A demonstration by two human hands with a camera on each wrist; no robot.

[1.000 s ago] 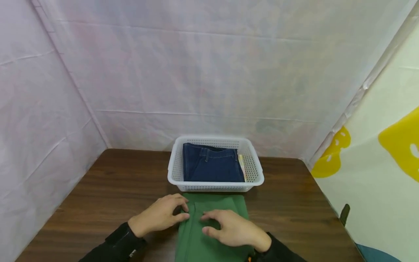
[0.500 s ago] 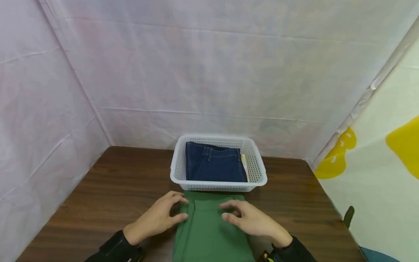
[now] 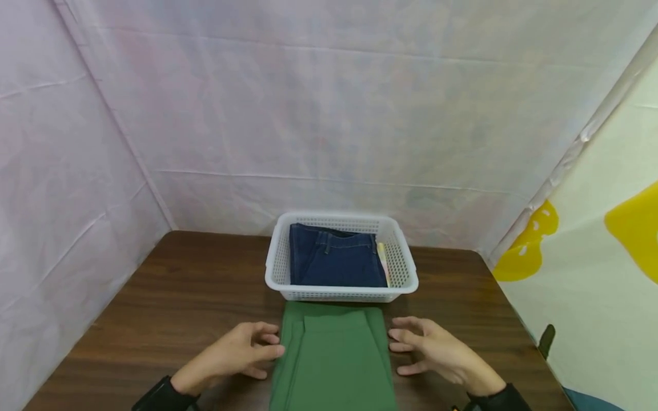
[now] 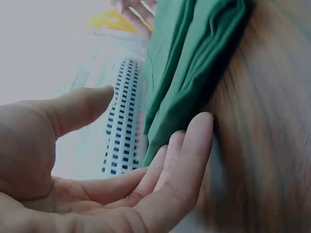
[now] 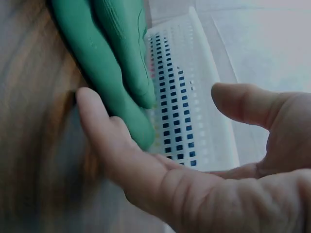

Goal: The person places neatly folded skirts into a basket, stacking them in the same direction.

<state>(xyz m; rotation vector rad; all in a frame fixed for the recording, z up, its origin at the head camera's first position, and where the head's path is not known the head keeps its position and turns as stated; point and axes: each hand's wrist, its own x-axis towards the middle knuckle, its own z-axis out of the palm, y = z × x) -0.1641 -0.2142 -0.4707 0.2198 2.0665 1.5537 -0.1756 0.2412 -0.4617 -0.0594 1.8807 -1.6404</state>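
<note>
Folded green trousers (image 3: 336, 359) lie flat in layers on the table, just in front of the white basket. My left hand (image 3: 233, 353) is at their left edge, thumb and fingers spread apart. In the left wrist view, its fingertips (image 4: 199, 128) are right by the lower fold of the green cloth (image 4: 194, 68). At the right edge my right hand (image 3: 437, 353) faces inward with parted, slightly bent fingers. The right wrist view has its fingertips (image 5: 90, 102) low beside the layered cloth (image 5: 104, 63). Neither hand grips anything.
The white perforated basket (image 3: 334, 293) stands at the back of the brown wooden table (image 3: 205, 285). Folded dark blue jeans (image 3: 336, 262) lie in it, with a pale narrow item (image 3: 382, 261) at their right. White sheeting (image 3: 329, 131) hangs behind the table.
My right hand has moved from over the trousers out to their right edge. The left hand has drawn back slightly to the left and nearer to me. The trousers stay in place.
</note>
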